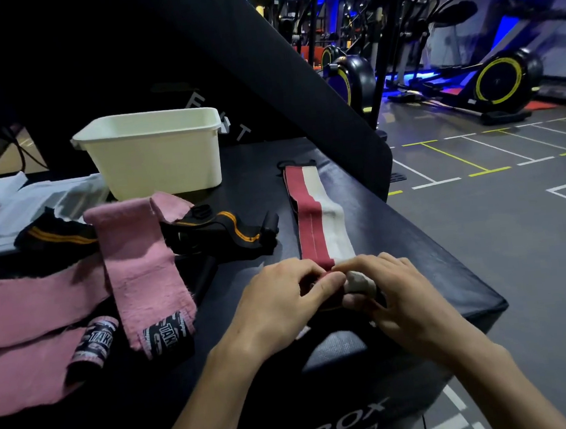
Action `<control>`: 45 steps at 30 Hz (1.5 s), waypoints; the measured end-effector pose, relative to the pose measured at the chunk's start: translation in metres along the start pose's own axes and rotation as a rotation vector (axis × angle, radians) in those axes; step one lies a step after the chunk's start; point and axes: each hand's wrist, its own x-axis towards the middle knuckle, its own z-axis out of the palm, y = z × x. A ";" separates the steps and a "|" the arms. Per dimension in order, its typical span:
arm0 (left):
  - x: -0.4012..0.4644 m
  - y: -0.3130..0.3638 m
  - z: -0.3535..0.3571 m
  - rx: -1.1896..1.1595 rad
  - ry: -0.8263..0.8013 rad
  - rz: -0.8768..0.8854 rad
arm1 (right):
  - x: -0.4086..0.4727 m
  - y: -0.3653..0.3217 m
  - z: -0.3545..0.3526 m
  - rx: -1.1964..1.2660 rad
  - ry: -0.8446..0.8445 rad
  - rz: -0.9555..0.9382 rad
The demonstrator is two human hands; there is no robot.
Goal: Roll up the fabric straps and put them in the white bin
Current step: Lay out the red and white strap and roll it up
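**Desk:** What does the picture show, for the caption?

**Photographer:** A person at a black padded gym box [413, 237] rolls the near end of a red-and-white strap [316, 218]. The left hand [282, 296] pinches the red edge of the small roll between thumb and fingers; the right hand [387, 284] curls round its white end. The rest of that strap lies flat on the box top, running away from the hands toward the far edge.

**Desk:** How far along is the job?

**Photographer:** Early, by the look of it. The roll is only a few turns thick, and most of the strap is unrolled. The white bin [153, 150] stands at the back of the box, well apart from the hands. Its inside cannot be seen from this angle, so whether anything is in it cannot be told.

**Desk:** What is left?

**Photographer:** Plenty. Two pink wraps [135, 258] sprawl loose to the left, with their black printed tabs showing near the front edge. A black strap with orange stripes [221, 230] lies tangled between the pink ones and the red-and-white one. None of these is rolled. White folded cloth [17, 206] sits at the far left beside the bin.

**Desk:** The setting?

**Photographer:** A dim gym, with exercise bikes [499, 82] under blue light behind.
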 end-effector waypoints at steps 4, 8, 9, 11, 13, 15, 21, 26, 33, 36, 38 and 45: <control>0.000 -0.002 -0.006 0.023 0.114 0.138 | 0.000 0.003 -0.001 0.044 -0.016 -0.004; -0.002 0.001 -0.003 0.170 -0.038 0.167 | -0.009 0.004 -0.009 0.091 -0.041 -0.021; -0.003 0.004 -0.001 0.189 -0.075 0.147 | -0.011 0.004 -0.010 0.104 -0.046 -0.018; -0.003 0.008 0.000 0.252 -0.123 0.098 | -0.012 0.003 -0.009 0.096 -0.046 -0.012; -0.001 0.012 -0.001 0.297 -0.155 0.059 | -0.013 0.003 -0.006 0.064 -0.026 -0.022; 0.001 0.013 -0.002 0.313 -0.178 0.046 | -0.015 0.004 -0.002 0.031 0.024 -0.025; 0.001 0.011 0.005 0.319 -0.151 0.026 | -0.016 -0.004 0.000 -0.056 0.080 -0.048; 0.001 0.013 0.008 0.290 -0.128 0.010 | -0.019 0.001 -0.002 -0.031 0.023 -0.021; 0.034 0.013 -0.014 0.253 -0.046 0.039 | -0.010 0.006 -0.002 -0.019 0.034 -0.030; 0.070 0.015 -0.036 0.286 0.149 -0.056 | -0.010 0.006 -0.005 -0.018 0.018 -0.035; 0.096 0.012 -0.045 0.229 0.132 -0.188 | -0.010 0.005 -0.008 -0.003 0.004 -0.038; 0.142 0.007 -0.020 -0.229 -0.023 -0.398 | -0.011 0.002 -0.011 0.041 -0.039 -0.016</control>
